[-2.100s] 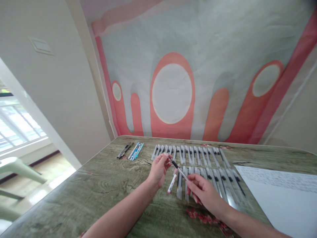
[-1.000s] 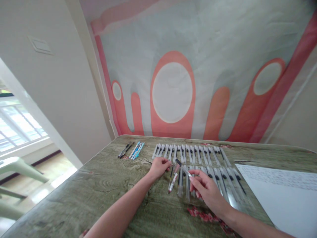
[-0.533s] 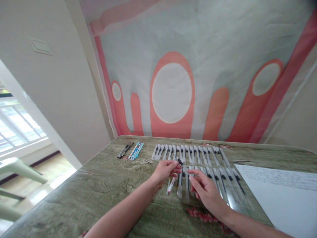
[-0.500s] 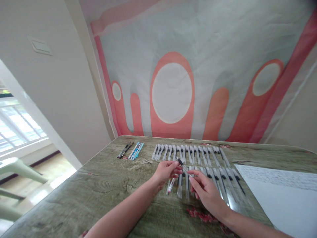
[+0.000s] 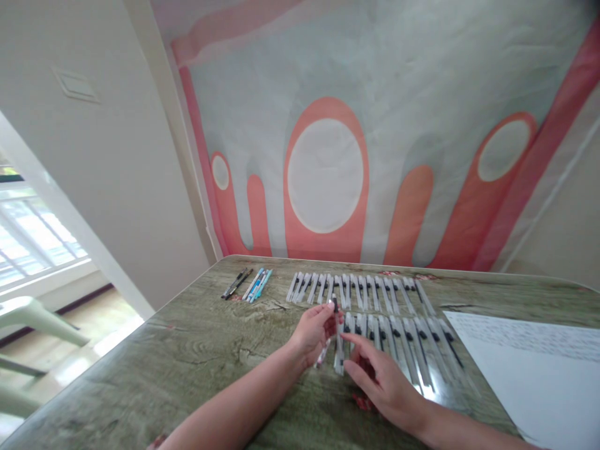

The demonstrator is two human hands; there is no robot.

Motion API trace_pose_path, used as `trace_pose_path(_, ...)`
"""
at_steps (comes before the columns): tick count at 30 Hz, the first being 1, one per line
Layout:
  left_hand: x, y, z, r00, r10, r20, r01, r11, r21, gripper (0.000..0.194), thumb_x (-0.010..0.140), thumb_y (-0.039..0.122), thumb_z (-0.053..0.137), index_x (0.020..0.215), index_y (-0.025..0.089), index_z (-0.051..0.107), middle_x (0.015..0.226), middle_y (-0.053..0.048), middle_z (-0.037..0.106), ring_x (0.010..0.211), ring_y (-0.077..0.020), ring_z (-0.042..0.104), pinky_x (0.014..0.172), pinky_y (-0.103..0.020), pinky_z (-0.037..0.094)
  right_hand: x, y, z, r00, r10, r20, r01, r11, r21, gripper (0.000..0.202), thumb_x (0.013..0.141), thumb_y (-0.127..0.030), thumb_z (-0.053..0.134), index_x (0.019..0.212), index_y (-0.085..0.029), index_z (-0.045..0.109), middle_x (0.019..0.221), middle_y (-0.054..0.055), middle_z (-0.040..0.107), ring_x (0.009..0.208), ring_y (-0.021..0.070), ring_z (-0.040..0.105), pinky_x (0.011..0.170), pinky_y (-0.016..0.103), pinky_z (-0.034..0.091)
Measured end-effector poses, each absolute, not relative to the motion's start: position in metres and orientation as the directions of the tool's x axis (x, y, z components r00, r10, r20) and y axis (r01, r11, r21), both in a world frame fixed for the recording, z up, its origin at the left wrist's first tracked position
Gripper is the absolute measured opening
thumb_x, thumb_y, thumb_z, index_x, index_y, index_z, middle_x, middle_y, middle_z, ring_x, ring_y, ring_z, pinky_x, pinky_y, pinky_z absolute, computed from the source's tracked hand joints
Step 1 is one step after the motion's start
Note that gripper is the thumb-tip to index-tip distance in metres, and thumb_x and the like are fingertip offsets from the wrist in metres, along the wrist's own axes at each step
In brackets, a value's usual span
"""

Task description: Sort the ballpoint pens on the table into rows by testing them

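My left hand [image 5: 315,334] pinches a clear-barrelled pen [image 5: 335,305] near its dark upper end, between thumb and fingertips. The pen stands nearly upright in the view, at the left end of the front row. My right hand [image 5: 387,382] is beside it, index finger and thumb apart. Its index fingertip is at the pen's side; whether it touches cannot be made out. Under and right of the hands lies the front row of clear pens [image 5: 424,350] with black parts. A pen with pink marks [image 5: 322,356] lies partly hidden behind my left hand.
Behind is a second row of similar pens [image 5: 360,292]. Farther left lie black pens [image 5: 237,283] and several blue and white pens [image 5: 257,285]. A sheet with writing [image 5: 539,375] covers the table's right side. The patterned wall [image 5: 328,244] borders the table's far edge.
The pen between my hands has turned from slanted to nearly upright. My right hand has moved slightly left and down, and its fingers have come apart from the pen.
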State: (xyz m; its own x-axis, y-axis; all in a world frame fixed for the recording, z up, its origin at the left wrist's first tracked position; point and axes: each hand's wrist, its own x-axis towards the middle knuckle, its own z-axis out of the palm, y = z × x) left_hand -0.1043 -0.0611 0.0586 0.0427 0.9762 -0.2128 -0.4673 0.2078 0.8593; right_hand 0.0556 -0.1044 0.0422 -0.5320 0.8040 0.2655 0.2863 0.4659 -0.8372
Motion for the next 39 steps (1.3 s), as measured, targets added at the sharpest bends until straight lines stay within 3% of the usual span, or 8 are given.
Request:
trace_pose_path(3, -0.124, -0.048, 0.063, -0.009, 0.993, -0.119, -0.26, 0.112, 0.959, 0.028, 0.071, 0.038, 0.057, 0.082, 0.012, 0.057, 0.072, -0.003, 0.061, 0.063, -0.0081, 0.055, 0.06, -0.019, 0.042, 0.057, -0.108, 0.042, -0.568, 0.779, 0.265, 0.258, 0.474, -0.842, 0.033, 0.086, -0.034, 0.038, 0.116, -0.021, 0.036, 0.07, -0.003, 0.053, 0.053, 0.0085, 0.049, 0.054, 0.021, 0.038)
trace_pose_path(6, -0.147, -0.036, 0.063, 0.003, 0.999, -0.039, 0.186, 0.038, 0.982, 0.033, 0.07, 0.043, 0.052, 0.075, 0.011, 0.059, 0.066, -0.001, 0.06, 0.058, -0.0089, 0.052, 0.052, -0.018, 0.037, 0.057, -0.11, 0.043, -0.6, 0.754, 0.266, 0.246, 0.491, -0.836, 0.027, 0.087, -0.032, 0.037, 0.111, -0.02, 0.038, 0.072, -0.002, 0.054, 0.053, 0.0076, 0.05, 0.053, 0.021, 0.038)
trace_pose_path(9, -0.161, -0.03, 0.055, 0.023, 1.0, -0.019, 0.567, 0.002, 0.823, 0.034, 0.07, 0.042, 0.047, 0.067, 0.012, 0.061, 0.056, 0.001, 0.057, 0.053, -0.0095, 0.049, 0.051, -0.02, 0.035, 0.058, -0.11, 0.043, -0.611, 0.74, 0.282, 0.245, 0.515, -0.821, 0.025, 0.086, -0.032, 0.038, 0.108, -0.02, 0.04, 0.073, -0.001, 0.054, 0.055, 0.0077, 0.05, 0.053, 0.02, 0.038)
trace_pose_path(12, -0.163, -0.03, 0.045, 0.026, 1.0, -0.007, 0.771, -0.016, 0.637, 0.032, 0.07, 0.039, 0.046, 0.062, 0.012, 0.062, 0.052, 0.001, 0.055, 0.053, -0.0105, 0.049, 0.052, -0.02, 0.034, 0.058, -0.11, 0.042, -0.614, 0.731, 0.297, 0.247, 0.535, -0.808, 0.025, 0.086, -0.031, 0.039, 0.107, -0.019, 0.041, 0.074, -0.001, 0.055, 0.057, 0.0082, 0.05, 0.054, 0.02, 0.038)
trace_pose_path(20, -0.158, -0.035, 0.033, 0.044, 0.99, 0.132, 0.908, -0.095, 0.407, 0.025, 0.073, 0.032, 0.044, 0.068, 0.014, 0.061, 0.063, -0.003, 0.06, 0.06, -0.0125, 0.052, 0.056, -0.022, 0.035, 0.059, -0.112, 0.044, -0.638, 0.707, 0.304, 0.262, 0.571, -0.778, 0.022, 0.086, -0.03, 0.039, 0.104, -0.019, 0.045, 0.067, -0.002, 0.054, 0.059, 0.0094, 0.05, 0.057, 0.021, 0.038)
trace_pose_path(32, -0.15, -0.045, 0.049, 0.0, 0.998, 0.061, 0.965, -0.016, 0.263, 0.036, 0.082, 0.039, 0.033, 0.082, 0.017, 0.061, 0.077, -0.007, 0.061, 0.072, -0.0157, 0.056, 0.064, -0.024, 0.038, 0.06, -0.112, 0.048, -0.657, 0.67, 0.346, 0.287, 0.646, -0.707, 0.016, 0.086, -0.028, 0.037, 0.092, -0.019, 0.05, 0.07, -0.001, 0.054, 0.062, 0.0097, 0.049, 0.059, 0.021, 0.037)
trace_pose_path(39, -0.14, -0.054, 0.061, 0.121, 0.971, 0.206, 0.965, -0.164, 0.206, 0.032, 0.084, 0.038, 0.032, 0.093, 0.025, 0.06, 0.091, -0.003, 0.057, 0.081, -0.013, 0.053, 0.069, -0.022, 0.037, 0.06, -0.111, 0.049, -0.657, 0.669, 0.348, 0.287, 0.649, -0.704, 0.018, 0.087, -0.029, 0.036, 0.09, -0.019, 0.05, 0.069, 0.0, 0.053, 0.061, 0.0099, 0.049, 0.058, 0.021, 0.037)
